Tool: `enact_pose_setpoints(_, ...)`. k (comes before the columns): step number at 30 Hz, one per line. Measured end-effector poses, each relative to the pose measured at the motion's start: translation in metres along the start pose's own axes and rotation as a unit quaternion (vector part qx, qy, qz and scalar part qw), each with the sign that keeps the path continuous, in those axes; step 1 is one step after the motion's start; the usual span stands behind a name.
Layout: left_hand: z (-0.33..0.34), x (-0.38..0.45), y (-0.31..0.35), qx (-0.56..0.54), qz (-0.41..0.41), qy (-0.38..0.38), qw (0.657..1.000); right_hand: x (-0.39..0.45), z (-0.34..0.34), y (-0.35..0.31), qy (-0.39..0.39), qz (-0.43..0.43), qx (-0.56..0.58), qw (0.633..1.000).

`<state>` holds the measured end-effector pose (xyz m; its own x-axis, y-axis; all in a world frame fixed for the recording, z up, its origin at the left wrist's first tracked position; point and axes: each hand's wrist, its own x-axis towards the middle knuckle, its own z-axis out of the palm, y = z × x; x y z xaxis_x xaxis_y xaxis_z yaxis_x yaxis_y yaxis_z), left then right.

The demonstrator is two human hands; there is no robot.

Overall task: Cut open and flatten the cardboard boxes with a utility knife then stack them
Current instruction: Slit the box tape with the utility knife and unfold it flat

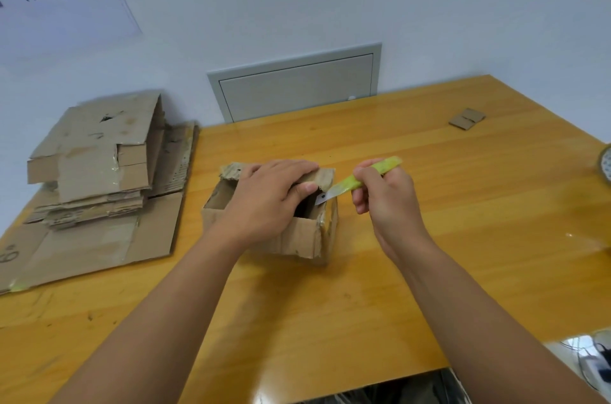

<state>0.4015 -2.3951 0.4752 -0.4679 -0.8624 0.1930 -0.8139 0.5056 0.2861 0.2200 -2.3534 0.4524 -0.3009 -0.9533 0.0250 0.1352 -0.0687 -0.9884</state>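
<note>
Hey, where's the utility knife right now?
In the head view the utility knife is just right of centre, gripped in the right hand, its blade tip at the top right corner of the small cardboard box that the left hand steadies.

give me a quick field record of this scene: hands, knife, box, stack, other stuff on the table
left hand: grips the far flap of the small box, fingers curled over its edge
right hand: grips the utility knife
utility knife: yellow-green, blade at the box's right top corner
small box: upright, top open, not yet flattened
flattened stack: on the table's left side
table: wooden
cardboard scrap: far right
tape roll: right edge, partly out of view
</note>
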Motion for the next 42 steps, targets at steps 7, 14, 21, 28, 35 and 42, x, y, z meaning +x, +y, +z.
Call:
enact_pose_setpoints(7,-0.002,-0.001,0.004,0.010,-0.006,-0.009,1.000,0.012,0.006,0.006,0.048,0.032,-0.009,0.998)
enact_pose_setpoints(14,-0.001,-0.002,0.006,0.023,-0.012,0.003,1.000,0.019,0.010,0.006,0.099,0.051,0.009,0.994)
enact_pose_setpoints(21,0.003,-0.005,0.005,0.039,-0.021,0.075,0.996,0.020,0.006,0.004,0.109,0.049,0.078,0.990)
enact_pose_setpoints(28,0.013,-0.015,0.007,-0.029,0.017,0.255,0.966,-0.001,-0.017,0.012,0.106,-0.036,0.140,0.984)
enact_pose_setpoints(35,0.005,-0.005,0.006,0.079,-0.015,0.035,0.996,0.000,-0.042,0.040,-0.069,-0.152,-0.491,0.855)
enact_pose_setpoints(42,0.002,0.002,0.005,0.057,-0.053,-0.060,0.995,-0.016,-0.046,0.043,-0.212,-0.131,-0.702,0.667)
